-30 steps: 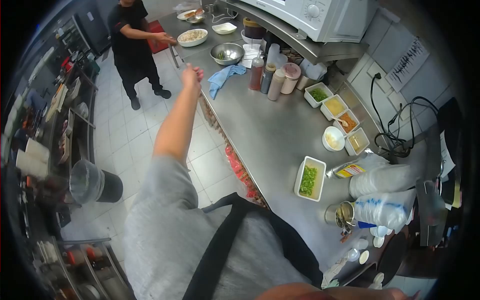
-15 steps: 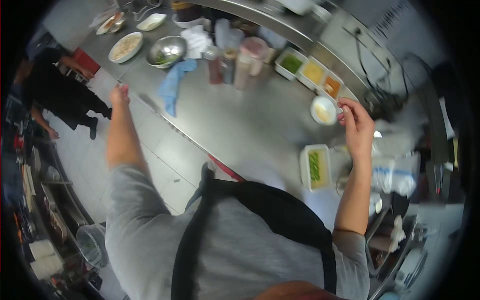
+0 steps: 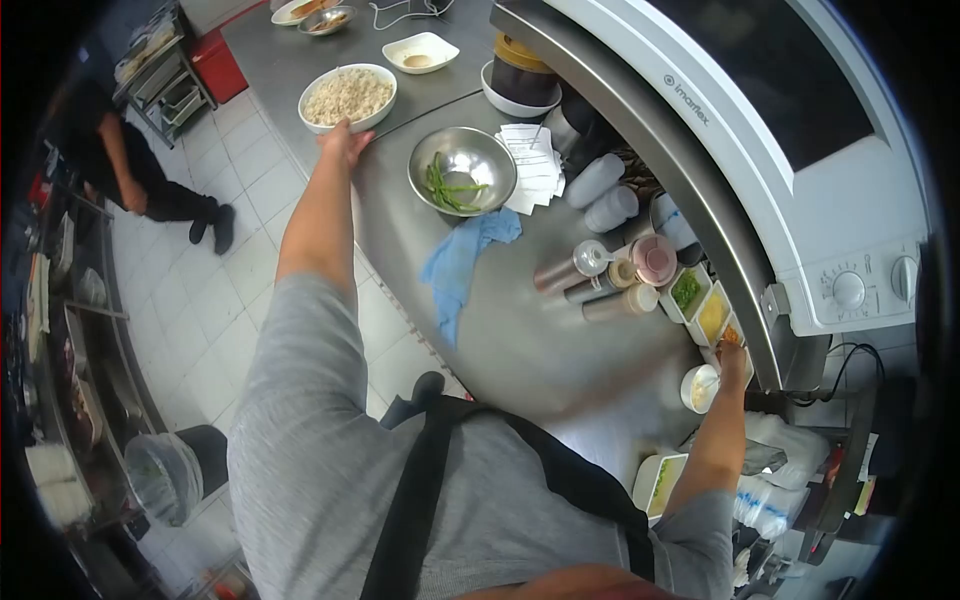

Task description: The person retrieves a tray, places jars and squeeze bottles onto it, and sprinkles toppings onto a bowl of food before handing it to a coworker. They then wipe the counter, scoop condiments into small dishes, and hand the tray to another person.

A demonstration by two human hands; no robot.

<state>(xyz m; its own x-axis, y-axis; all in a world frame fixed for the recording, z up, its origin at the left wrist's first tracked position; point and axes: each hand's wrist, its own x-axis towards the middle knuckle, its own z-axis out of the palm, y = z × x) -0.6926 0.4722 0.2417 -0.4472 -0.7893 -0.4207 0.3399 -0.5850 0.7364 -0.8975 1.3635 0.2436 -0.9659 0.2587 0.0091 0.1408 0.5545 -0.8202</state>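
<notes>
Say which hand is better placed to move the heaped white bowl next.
Probably left: the left hand is at the heaped white bowl; the right hand is across the counter by a small bowl.

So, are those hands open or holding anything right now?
Left hand: touching the rice bowl, grip unclear.
Right hand: by the small bowl, cannot tell.

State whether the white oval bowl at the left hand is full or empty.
The white oval bowl is nearly full: pale, grainy food reaches near its rim.

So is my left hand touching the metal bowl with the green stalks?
Apart. The head view shows a strip of counter between your left hand and the metal bowl.
</notes>
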